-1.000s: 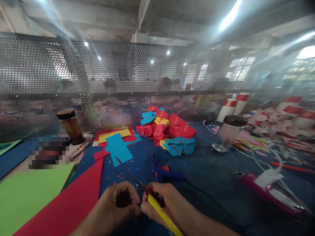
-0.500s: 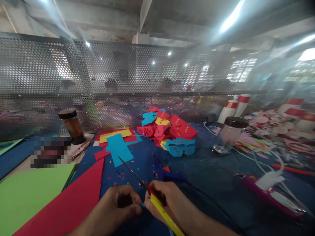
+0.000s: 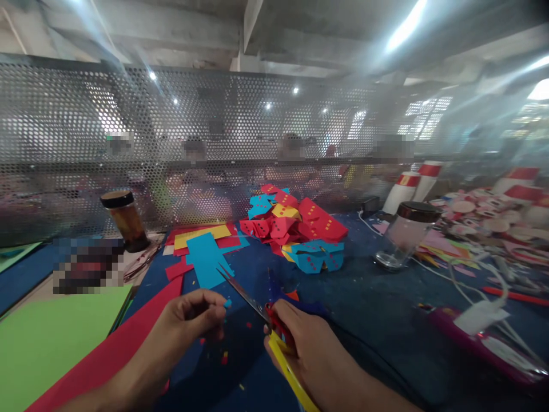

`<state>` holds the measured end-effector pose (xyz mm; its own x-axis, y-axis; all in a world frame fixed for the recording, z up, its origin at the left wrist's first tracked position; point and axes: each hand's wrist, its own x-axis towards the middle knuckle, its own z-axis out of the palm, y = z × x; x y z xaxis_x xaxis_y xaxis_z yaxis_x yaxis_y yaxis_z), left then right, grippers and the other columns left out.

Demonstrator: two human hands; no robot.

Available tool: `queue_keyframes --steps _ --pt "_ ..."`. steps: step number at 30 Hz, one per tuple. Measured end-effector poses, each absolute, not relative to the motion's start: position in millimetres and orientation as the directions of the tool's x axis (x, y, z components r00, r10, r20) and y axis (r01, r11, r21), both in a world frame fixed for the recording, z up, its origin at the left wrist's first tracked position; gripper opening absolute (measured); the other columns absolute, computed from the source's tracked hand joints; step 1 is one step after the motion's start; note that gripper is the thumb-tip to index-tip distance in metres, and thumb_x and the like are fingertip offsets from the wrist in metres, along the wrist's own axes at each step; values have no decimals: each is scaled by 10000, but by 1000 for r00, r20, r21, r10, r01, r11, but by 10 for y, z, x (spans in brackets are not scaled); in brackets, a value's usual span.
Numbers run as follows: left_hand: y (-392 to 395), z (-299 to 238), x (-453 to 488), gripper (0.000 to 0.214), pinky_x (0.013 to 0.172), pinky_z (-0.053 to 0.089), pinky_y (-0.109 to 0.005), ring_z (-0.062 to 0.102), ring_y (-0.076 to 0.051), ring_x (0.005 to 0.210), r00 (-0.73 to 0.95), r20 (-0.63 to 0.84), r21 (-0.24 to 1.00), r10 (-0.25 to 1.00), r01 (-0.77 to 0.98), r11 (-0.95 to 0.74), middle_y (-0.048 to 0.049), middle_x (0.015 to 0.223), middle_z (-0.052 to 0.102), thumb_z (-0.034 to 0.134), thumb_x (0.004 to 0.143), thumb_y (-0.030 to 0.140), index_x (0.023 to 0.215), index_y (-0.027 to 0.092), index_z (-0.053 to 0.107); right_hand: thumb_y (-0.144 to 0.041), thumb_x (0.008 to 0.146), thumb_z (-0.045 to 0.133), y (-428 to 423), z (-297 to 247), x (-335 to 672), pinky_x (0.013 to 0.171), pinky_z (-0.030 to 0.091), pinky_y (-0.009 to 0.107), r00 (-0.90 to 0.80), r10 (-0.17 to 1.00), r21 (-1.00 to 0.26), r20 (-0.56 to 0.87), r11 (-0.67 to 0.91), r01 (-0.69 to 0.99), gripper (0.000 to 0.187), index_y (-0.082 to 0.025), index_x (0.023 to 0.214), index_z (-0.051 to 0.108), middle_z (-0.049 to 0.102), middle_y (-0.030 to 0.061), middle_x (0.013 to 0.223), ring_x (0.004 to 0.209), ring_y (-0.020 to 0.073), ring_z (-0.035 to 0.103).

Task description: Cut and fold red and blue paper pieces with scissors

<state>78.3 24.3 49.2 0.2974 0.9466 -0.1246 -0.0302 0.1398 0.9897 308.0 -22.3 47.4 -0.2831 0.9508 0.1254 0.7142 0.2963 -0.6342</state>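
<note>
Left hand (image 3: pixel 195 320), mine: thumb and forefinger pinched on one blue paper scrap (image 3: pixel 228 303), above the dark blue tabletop (image 3: pixel 351 292). Right hand (image 3: pixel 305 337), mine: fingers wrapped round yellow-handled scissors (image 3: pixel 279 350), blades seemingly slightly parted, pointing toward a blue sheet (image 3: pixel 206 258).

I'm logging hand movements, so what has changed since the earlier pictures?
The left hand has moved forward and left, away from the scissors, still holding a tiny blue paper bit. The right hand, gripping the scissors, has shifted slightly forward and right. Nothing was visibly let go. The folded paper pile and glue gun stayed put.
</note>
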Motion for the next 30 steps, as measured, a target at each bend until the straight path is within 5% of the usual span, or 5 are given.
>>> queue_keyframes --steps 4,12,30 --pt "252 538 757 322 587 464 -233 596 -124 550 281 -115 977 953 -142 160 39 600 635 842 621 448 717 196 666 -177 762 599 -207 500 3072 549 296 257 -282 949 -541 140 312 781 129 -216 833 499 624 -15 797 607 121 509" --pt "247 527 727 222 626 475 -202 576 -100 612 280 -41 973 959 -209 102 31 684 640 768 768 380 737 187 664 -242 800 585 -223 521 3048 553 283 281 -317 939 -456 133 342 822 95 -214 843 505 624 0 832 631 144 523" --pt "211 595 773 223 659 518 -222 620 -119 662 307 -60 961 950 -241 139 18 700 681 784 742 376 787 184 680 -248 809 566 -229 528 3023 552 261 283 -325 939 -416 115 343 842 103 -210 790 472 603 1 779 622 143 505"
